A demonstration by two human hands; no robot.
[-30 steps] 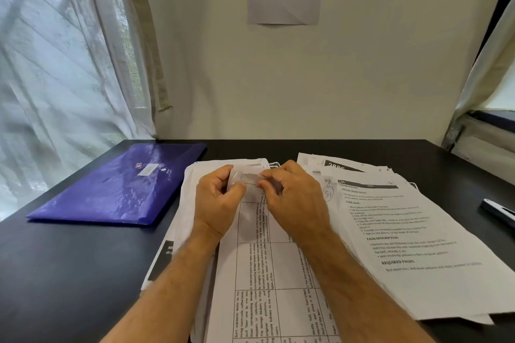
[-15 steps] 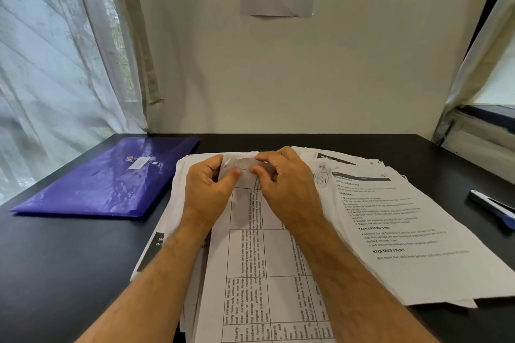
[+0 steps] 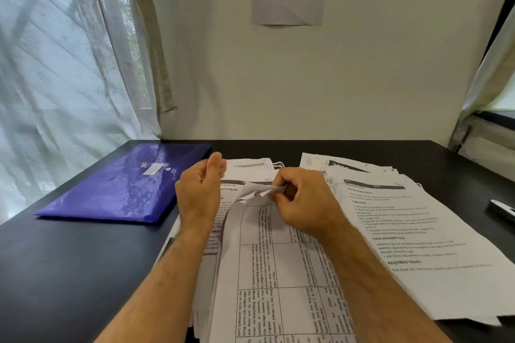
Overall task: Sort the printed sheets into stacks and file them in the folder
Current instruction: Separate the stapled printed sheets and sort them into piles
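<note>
Right hand (image 3: 303, 203) pinches the crumpled top corner of the table sheet (image 3: 278, 273).
Left hand (image 3: 199, 192) is lifted, loosely open (holding nothing), beside the blue folder (image 3: 122, 186); the desk (image 3: 69, 273) is bare in front.

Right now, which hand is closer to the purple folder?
Left. The left hand hovers just beside the purple folder's right edge, while the right hand is farther right, pinching the table sheet's top edge.

Single head-worn view, looking forward and down over the black surface (image 3: 69, 273).

The wide-angle camera sits at the surface's near edge, close above it, and faces the wall (image 3: 278, 86) behind its far edge. Both forearms enter from the bottom of the frame; the surface fills the lower half, the wall the upper.
</note>
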